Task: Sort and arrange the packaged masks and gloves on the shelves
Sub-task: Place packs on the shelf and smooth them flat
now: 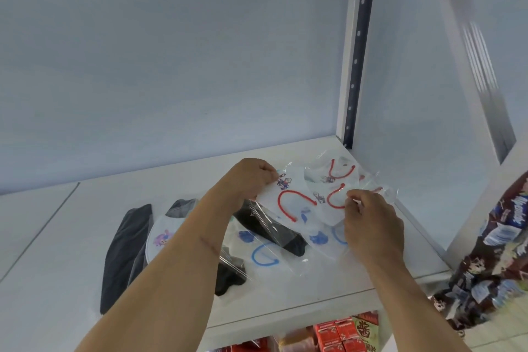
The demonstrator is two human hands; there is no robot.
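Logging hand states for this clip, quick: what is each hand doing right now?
Left hand: pinching the left edge of the red-loop mask packet.
Right hand: fingers curled, pinching the same packet's right side.

A pale blue-white back panel fills the upper frame. A white shelf board spans the lower half; a perforated dark upright stands right of centre.
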